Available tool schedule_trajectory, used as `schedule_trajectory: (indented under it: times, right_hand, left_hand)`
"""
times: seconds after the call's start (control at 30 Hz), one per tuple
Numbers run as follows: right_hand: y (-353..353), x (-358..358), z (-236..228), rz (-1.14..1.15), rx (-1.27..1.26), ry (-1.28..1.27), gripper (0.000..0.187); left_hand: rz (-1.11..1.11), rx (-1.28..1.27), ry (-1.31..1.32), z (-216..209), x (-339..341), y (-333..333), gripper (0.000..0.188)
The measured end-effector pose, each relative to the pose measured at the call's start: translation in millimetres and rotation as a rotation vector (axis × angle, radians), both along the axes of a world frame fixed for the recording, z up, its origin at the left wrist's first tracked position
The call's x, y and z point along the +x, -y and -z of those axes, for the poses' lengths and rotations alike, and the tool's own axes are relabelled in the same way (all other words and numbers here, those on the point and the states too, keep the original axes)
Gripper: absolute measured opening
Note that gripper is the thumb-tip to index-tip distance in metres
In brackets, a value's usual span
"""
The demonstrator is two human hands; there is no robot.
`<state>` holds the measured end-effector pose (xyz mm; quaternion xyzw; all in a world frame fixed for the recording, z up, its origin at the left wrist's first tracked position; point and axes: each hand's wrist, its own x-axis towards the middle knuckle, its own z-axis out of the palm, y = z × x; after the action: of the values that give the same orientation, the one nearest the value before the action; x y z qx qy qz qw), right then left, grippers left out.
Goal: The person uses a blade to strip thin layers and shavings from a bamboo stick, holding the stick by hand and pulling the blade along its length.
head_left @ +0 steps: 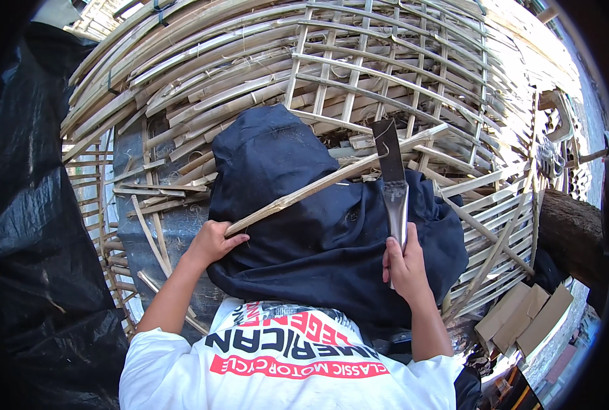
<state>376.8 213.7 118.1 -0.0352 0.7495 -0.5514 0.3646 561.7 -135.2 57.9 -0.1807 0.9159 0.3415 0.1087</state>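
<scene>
My left hand (213,242) is closed around the near end of a long split bamboo strip (298,195). The strip slants up to the right across a dark cloth (277,239) draped over my lap. In my right hand (405,263) is the metal handle of a broad, dark-bladed knife (390,164), its blade pointing away from me. The blade crosses the strip near its far end, and a thin curled shaving shows beside the blade. Whether the edge is cutting into the strip cannot be made out.
Beyond my lap lies a large pile of bamboo strips (202,75), with a bamboo lattice (359,68) over its right part. Another slatted lattice (499,239) and cardboard pieces (523,318) are at right, near a log (571,225). Black plastic sheeting (38,205) hangs at left.
</scene>
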Motion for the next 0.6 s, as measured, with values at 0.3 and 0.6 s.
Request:
schedule_trajectory:
  times: [0.3, 0.6]
  right_hand:
    - [-4, 0, 0, -0.05, 0.023, -0.088, 0.017]
    - [-13, -6, 2, -0.075, 0.018, -0.115, 0.018]
  left_hand:
    - [0.035, -0.022, -0.067, 2, 10, 3, 0.056]
    - [0.041, -0.009, -0.071, 4, 6, 3, 0.056]
